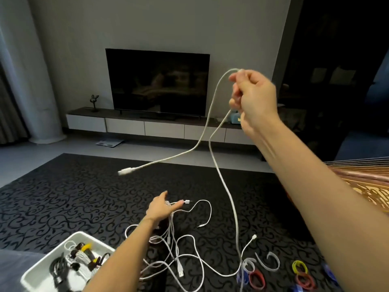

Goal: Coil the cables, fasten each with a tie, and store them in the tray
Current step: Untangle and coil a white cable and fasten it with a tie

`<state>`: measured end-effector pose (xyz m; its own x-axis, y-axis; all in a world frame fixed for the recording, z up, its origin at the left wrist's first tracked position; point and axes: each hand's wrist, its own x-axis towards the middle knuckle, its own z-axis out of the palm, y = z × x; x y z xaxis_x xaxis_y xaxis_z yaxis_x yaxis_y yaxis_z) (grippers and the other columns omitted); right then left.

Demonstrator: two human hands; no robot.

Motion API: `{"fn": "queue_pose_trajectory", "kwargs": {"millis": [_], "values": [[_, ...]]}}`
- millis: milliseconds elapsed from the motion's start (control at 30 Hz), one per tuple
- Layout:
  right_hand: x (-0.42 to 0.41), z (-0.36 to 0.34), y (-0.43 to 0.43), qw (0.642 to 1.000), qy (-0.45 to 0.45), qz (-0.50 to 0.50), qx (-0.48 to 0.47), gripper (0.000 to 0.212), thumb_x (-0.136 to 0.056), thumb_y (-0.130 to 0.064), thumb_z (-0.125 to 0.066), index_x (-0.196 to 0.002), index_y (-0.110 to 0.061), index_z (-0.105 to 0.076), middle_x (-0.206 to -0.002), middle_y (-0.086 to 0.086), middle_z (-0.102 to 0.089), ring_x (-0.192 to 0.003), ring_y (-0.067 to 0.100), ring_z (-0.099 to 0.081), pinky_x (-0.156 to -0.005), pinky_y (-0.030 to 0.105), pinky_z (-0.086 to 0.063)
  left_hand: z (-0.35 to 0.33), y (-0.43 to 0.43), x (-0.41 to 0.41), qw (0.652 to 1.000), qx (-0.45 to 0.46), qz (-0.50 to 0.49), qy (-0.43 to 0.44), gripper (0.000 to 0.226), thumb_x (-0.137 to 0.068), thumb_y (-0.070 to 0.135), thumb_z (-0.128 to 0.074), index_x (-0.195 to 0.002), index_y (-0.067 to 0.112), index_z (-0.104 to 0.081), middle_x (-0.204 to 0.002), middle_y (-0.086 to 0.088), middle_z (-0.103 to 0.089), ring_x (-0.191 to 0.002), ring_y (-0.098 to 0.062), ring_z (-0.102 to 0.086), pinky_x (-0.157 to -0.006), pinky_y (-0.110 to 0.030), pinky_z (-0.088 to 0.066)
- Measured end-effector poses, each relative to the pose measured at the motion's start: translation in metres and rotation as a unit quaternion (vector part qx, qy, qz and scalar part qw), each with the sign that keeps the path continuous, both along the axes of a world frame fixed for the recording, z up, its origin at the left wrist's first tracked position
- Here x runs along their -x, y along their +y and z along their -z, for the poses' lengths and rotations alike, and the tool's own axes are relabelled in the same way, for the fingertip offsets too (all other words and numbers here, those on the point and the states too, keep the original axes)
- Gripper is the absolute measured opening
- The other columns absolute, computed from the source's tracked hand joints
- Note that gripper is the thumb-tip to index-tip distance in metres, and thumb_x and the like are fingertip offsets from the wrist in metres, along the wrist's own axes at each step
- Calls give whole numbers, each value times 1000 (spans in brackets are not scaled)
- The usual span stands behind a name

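White cable [209, 142] in grasp of raised right hand [252, 91]; left hand [162, 209] released, flat over the tangle [179, 257].

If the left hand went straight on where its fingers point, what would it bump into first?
Most likely the small white plug just past the fingers of the left hand, at the end of a loose cable on the rug. The gap looks tiny; I cannot tell whether they touch.

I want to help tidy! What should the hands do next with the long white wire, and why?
Probably the left hand should catch the long white cable below the right hand gripping it, to start a loop: it hangs loose, its lower part lying in the tangle.
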<state>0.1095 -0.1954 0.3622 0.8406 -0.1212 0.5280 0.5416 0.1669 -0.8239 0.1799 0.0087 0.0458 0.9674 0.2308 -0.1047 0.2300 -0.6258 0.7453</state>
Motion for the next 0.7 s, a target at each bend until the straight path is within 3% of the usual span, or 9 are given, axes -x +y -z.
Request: {"fn": "queue_pose_trajectory", "kwargs": {"millis": [100, 200, 233, 333, 400, 467, 533, 600, 700], "values": [[3, 22, 6, 999, 30, -33, 10, 27, -101, -14, -42, -83, -7, -61, -60, 2, -43, -51, 8, -35, -48, 19, -34, -53, 2, 1, 973, 227, -17, -49, 56, -83, -11, -53, -136, 1, -45, -106, -15, -63, -73, -14, -62, -66, -23, -48], [9, 27, 2, 995, 40, -86, -17, 27, -101, -14, -41, -84, -6, -61, -60, 2, -41, -52, 9, -32, -49, 21, -30, -110, 20, 31, 882, 472, 9, -6, 24, -97, 13, -42, -114, 4, -56, -103, -16, -63, -77, -20, -65, -70, -33, -53], [9, 29, -1, 993, 41, -103, -33, 27, -101, -13, -41, -84, -6, -60, -59, 2, -41, -51, 9, -32, -48, 21, -29, -127, 21, 43, 853, 517, 49, 47, 37, -100, 31, -37, -109, 2, -58, -103, -21, -63, -80, -28, -67, -70, -37, -57], [16, 39, -11, 990, 49, -119, -60, 29, -101, -13, -40, -82, -6, -60, -55, -1, -40, -50, 8, -32, -46, 20, -29, -160, 11, 83, 827, 503, 189, 162, 82, -92, 66, -22, -102, -3, -64, -93, -25, -67, -73, -30, -70, -61, -34, -59], [23, 46, -17, 987, 55, -124, -83, 30, -102, -13, -39, -81, -7, -60, -56, 0, -39, -51, 9, -32, -46, 20, -29, -171, -1, 115, 809, 502, 234, 198, 73, -90, 61, -31, -97, -2, -67, -78, -17, -68, -63, -22, -69, -53, -28, -57], [34, 52, -23, 982, 60, -140, -113, 31, -101, -12, -38, -81, -7, -60, -55, 0, -40, -49, 8, -32, -45, 19, -29, -176, -14, 143, 783, 551, 205, 204, 41, -91, 36, -48, -88, -1, -67, -65, -9, -62, -51, -16, -62, -43, -23, -52], [46, 61, -28, 975, 69, -160, -138, 30, -99, -10, -38, -79, -5, -59, -51, -1, -40, -46, 8, -32, -42, 19, -28, -179, -20, 157, 754, 624, 130, 157, 21, -87, 21, -53, -78, 3, -61, -57, -5, -54, -44, -11, -51, -37, -20, -45], [63, 75, -31, 968, 95, -182, -143, 27, -93, -9, -42, -74, -4, -59, -46, -3, -37, -41, 8, -29, -38, 19, -25, -179, -21, 157, 744, 663, 52, 62, 24, -92, 22, -48, -72, 9, -51, -54, -1, -43, -43, -9, -41, -39, -17, -39], [96, 108, -26, 958, 138, -231, -102, 15, -77, -14, -52, -66, -6, -60, -43, -3, -30, -39, 9, -22, -38, 19, -19, -181, -22, 157, 688, 724, -21, -34, 35, -96, 25, -43, -64, 11, -40, -62, -3, -38, -57, -14, -40, -58, -22, -38]]}}
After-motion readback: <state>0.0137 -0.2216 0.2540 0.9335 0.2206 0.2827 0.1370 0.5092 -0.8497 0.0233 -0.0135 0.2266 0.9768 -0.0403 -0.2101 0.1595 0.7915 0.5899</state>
